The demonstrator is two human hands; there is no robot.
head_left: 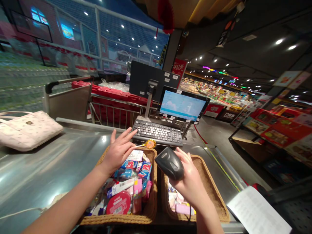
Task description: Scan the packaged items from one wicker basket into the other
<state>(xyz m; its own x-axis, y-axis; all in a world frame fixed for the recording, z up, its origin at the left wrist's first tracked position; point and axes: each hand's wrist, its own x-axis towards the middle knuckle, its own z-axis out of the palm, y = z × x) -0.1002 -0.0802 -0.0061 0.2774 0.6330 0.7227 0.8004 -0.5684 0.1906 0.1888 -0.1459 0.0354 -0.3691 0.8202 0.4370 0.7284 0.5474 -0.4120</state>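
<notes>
My left hand (119, 151) is over the left wicker basket (155, 182), its fingers stretched toward the keyboard. A lollipop (149, 144) in a gold wrapper juts from it, the white stick at the thumb and fingers. Below, the basket is filled with packaged sweets, among them a round red container (118, 203), blue-and-red packets (145, 169) and a pink pack (137, 195). In my right hand (192, 182) is a black barcode scanner (170, 163), its head pointing left toward the lollipop. Beneath it, the right wicker basket (214, 195) holds a few small packs, partly hidden by my hand.
A black keyboard (158, 131) sits behind the baskets, below a lit screen (183, 105) and a second monitor (151, 78) seen from behind. A pale handbag (29, 130) rests on the metal counter (80, 146). White paper (258, 209) lies at right. Carts stand beyond.
</notes>
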